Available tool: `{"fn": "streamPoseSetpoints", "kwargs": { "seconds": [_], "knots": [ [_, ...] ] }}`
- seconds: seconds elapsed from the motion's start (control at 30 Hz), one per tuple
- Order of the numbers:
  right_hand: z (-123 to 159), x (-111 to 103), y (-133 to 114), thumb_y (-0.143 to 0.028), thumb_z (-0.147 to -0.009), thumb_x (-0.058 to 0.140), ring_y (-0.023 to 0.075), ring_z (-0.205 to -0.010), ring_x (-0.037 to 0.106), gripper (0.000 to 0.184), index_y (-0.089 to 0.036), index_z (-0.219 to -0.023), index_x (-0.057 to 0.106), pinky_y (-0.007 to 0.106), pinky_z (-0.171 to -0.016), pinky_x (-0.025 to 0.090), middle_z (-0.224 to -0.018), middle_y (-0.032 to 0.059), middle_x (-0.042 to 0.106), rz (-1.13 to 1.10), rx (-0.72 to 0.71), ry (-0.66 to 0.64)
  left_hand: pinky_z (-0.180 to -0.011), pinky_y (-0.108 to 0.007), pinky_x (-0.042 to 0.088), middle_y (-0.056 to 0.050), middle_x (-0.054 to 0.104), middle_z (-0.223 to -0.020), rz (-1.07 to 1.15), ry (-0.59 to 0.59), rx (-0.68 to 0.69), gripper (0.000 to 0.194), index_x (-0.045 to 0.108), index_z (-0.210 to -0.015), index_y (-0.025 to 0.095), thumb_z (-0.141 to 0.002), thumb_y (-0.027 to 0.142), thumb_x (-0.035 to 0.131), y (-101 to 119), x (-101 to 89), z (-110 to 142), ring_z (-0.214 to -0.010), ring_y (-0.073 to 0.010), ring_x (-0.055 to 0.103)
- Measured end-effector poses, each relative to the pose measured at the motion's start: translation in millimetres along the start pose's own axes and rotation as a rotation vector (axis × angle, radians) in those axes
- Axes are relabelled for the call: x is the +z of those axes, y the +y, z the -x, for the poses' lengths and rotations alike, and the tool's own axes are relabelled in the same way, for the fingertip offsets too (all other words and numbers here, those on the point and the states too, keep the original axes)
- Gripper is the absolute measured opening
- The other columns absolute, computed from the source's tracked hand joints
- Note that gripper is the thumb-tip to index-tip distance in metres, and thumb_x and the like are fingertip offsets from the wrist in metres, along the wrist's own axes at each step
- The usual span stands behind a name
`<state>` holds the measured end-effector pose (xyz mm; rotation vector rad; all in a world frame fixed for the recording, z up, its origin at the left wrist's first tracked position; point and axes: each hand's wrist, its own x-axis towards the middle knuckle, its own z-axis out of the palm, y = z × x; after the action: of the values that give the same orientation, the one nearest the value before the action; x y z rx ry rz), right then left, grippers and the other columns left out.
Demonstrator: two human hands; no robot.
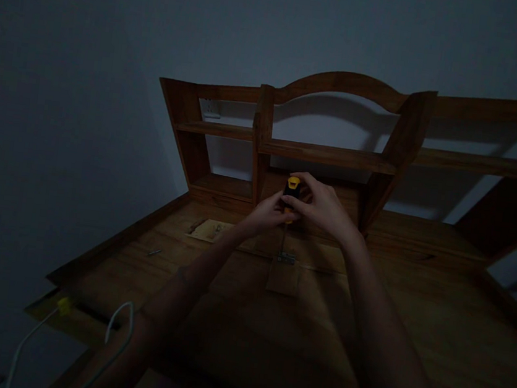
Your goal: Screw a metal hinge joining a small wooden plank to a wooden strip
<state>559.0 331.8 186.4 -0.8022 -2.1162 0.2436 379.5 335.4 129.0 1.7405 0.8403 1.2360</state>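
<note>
Both my hands grip a screwdriver with a yellow and black handle [292, 188], held upright over a wooden desk [410, 336]. My left hand [266, 215] wraps the lower handle from the left. My right hand [325, 208] closes on the upper handle from the right. The thin shaft runs down to a small metal hinge or bracket [285, 259] on the desk, above a small wooden flap [282, 276]. The room is dim.
A wooden hutch with shelves [328, 155] and an arched top stands at the desk's back against a pale wall. A flat paper or card [210, 230] and a small screw [154, 252] lie at left. A white cable [119, 318] hangs at the near left edge.
</note>
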Motion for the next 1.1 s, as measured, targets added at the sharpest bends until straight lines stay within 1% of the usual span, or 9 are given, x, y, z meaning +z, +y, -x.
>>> {"fn": "streamPoseSetpoints", "kwargs": {
  "seconds": [0.13, 0.27, 0.37, 0.53, 0.6, 0.77, 0.83, 0.97, 1.1],
  "knots": [
    [0.6, -1.6, 0.3, -0.038, -0.086, 0.069, 0.0217, -0.083, 0.065, 0.045, -0.026, -0.128, 0.058, 0.032, -0.071, 0.049, -0.101, 0.0049, 0.070, 0.014, 0.022, 0.003, -0.095, -0.035, 0.049, -0.010, 0.067, -0.113, 0.120, -0.116, -0.045, 0.055, 0.058, -0.118, 0.016, -0.073, 0.038, 0.081, -0.7, -7.8, 5.6, -0.104, -0.0206, 0.066],
    [1.0, -3.4, -3.6, -0.035, -0.086, 0.068, 0.0214, -0.084, 0.065, 0.045, -0.026, -0.129, 0.058, 0.032, -0.074, 0.049, -0.104, 0.0051, 0.069, 0.009, 0.000, -0.007, -0.087, -0.034, 0.050, -0.005, 0.068, -0.097, 0.015, 0.005, -0.060, 0.059, 0.061, -0.109, 0.014, -0.061, 0.033, 0.089, -4.9, -10.3, 3.4, -0.090, -0.0184, 0.066],
    [1.5, -3.6, -5.2, -0.038, -0.086, 0.069, 0.0220, -0.085, 0.065, 0.047, -0.026, -0.130, 0.058, 0.033, -0.073, 0.049, -0.103, 0.0051, 0.069, 0.015, -0.003, -0.009, -0.088, -0.035, 0.050, -0.006, 0.067, -0.100, -0.037, 0.042, -0.027, 0.055, 0.062, -0.104, 0.014, -0.061, 0.034, 0.089, -6.7, -6.7, 1.6, -0.093, -0.0197, 0.064],
    [2.6, -4.4, -6.9, -0.037, -0.087, 0.068, 0.0234, -0.087, 0.065, 0.046, -0.027, -0.131, 0.058, 0.033, -0.075, 0.049, -0.102, 0.0057, 0.070, 0.057, 0.009, -0.002, -0.097, -0.036, 0.047, -0.009, 0.066, -0.114, 0.103, -0.102, 0.006, 0.047, 0.062, -0.112, 0.016, -0.075, 0.038, 0.079, -3.5, -7.5, 4.8, -0.109, -0.0220, 0.063],
    [2.8, -5.2, -8.8, -0.034, -0.087, 0.067, 0.0237, -0.090, 0.066, 0.044, -0.027, -0.130, 0.058, 0.034, -0.076, 0.049, -0.106, 0.0060, 0.070, 0.062, -0.004, -0.004, -0.096, -0.035, 0.047, -0.009, 0.067, -0.110, 0.111, -0.110, -0.015, 0.048, 0.062, -0.111, 0.015, -0.073, 0.037, 0.081, -2.0, -9.6, 4.9, -0.105, -0.0213, 0.064],
    [2.6, -7.0, -10.9, -0.031, -0.086, 0.067, 0.0239, -0.091, 0.066, 0.044, -0.028, -0.130, 0.059, 0.035, -0.080, 0.049, -0.110, 0.0056, 0.070, 0.058, 0.005, -0.003, -0.088, -0.034, 0.050, -0.005, 0.068, -0.096, -0.011, -0.007, -0.052, 0.051, 0.062, -0.103, 0.014, -0.062, 0.030, 0.087, -1.7, -8.2, 0.1, -0.093, -0.0202, 0.066],
    [2.4, -8.0, -10.5, -0.031, -0.086, 0.067, 0.0234, -0.089, 0.066, 0.046, -0.028, -0.131, 0.058, 0.035, -0.079, 0.050, -0.108, 0.0050, 0.070, 0.056, 0.010, -0.006, -0.090, -0.035, 0.050, -0.006, 0.068, -0.101, -0.014, -0.016, -0.036, 0.051, 0.062, -0.108, 0.014, -0.066, 0.031, 0.086, -2.2, -7.3, 0.2, -0.098, -0.0212, 0.065],
    [2.4, -10.2, -11.5, -0.028, -0.086, 0.065, 0.0230, -0.092, 0.066, 0.045, -0.027, -0.130, 0.058, 0.035, -0.080, 0.050, -0.112, 0.0052, 0.070, 0.067, -0.002, -0.009, -0.096, -0.036, 0.048, -0.010, 0.066, -0.116, 0.111, -0.126, -0.025, 0.058, 0.059, -0.124, 0.017, -0.075, 0.038, 0.080, -3.8, -10.2, 4.5, -0.110, -0.0235, 0.063],
    [3.3, -10.3, -12.2, -0.030, -0.087, 0.064, 0.0221, -0.091, 0.066, 0.042, -0.026, -0.129, 0.059, 0.033, -0.077, 0.049, -0.114, 0.0057, 0.069, 0.072, -0.007, -0.002, -0.092, -0.036, 0.049, -0.007, 0.068, -0.104, 0.079, -0.080, -0.043, 0.061, 0.058, -0.122, 0.016, -0.070, 0.037, 0.084, -5.7, -12.1, 4.4, -0.099, -0.0206, 0.065]
  ]
}}
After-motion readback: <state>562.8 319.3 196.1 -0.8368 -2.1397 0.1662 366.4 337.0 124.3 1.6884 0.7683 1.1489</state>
